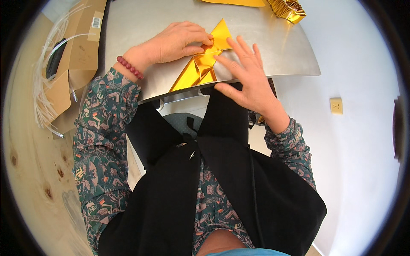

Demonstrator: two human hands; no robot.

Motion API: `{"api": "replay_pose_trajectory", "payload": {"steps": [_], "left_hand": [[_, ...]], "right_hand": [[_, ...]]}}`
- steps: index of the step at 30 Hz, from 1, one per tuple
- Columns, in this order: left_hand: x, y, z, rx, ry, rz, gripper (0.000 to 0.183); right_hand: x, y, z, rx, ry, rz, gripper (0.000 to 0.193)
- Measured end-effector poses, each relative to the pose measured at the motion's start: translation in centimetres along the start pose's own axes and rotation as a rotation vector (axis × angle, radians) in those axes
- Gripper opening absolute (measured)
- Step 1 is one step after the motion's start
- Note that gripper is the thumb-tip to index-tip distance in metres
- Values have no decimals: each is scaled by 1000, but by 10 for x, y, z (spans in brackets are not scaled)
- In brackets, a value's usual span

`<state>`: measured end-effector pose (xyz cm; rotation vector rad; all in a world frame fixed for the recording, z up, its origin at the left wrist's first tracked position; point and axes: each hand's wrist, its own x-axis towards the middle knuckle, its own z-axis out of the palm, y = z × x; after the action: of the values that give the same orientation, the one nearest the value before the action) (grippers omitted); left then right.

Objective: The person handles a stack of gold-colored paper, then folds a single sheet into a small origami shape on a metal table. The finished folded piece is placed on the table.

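Note:
A sheet of shiny gold foil paper (205, 62), partly folded, lies slantwise on the metal table near its front edge. Its upper end comes to a point and creases cross its middle. My left hand (181, 42), with a beaded bracelet at the wrist, has its fingers curled and drawn together, thumb and fingertips gripping the paper's left side. On the other side my right hand (245, 74) is spread, its fingers stretched out. Its index fingertip reaches the paper's right edge; nothing is held in it.
The grey metal table (141, 25) has a curved edge. At its far right sits a bundle of folded gold paper (288, 10), beside a flat gold sheet (235, 2). Left of the table stands an open cardboard box (83, 53) with clear plastic strips (40, 85) and a black object (55, 59).

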<state>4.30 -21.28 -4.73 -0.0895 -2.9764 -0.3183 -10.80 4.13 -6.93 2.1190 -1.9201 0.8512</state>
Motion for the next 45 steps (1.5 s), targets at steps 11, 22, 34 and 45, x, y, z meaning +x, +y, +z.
{"api": "replay_pose_trajectory", "payload": {"steps": [11,22,34,45], "left_hand": [[-6,4,5,14,46,-14,37],[-9,11,13,52,96,-60,39],[-20,25,10,94,136,-93,49],[-50,63,8,108,164,-195,68]], "right_hand": [[17,23,15,18,-66,142,46],[-2,-1,14,1,-69,-73,43],[-21,-25,25,110,103,-104,37],[-19,-9,31,177,191,-130,35]]}}
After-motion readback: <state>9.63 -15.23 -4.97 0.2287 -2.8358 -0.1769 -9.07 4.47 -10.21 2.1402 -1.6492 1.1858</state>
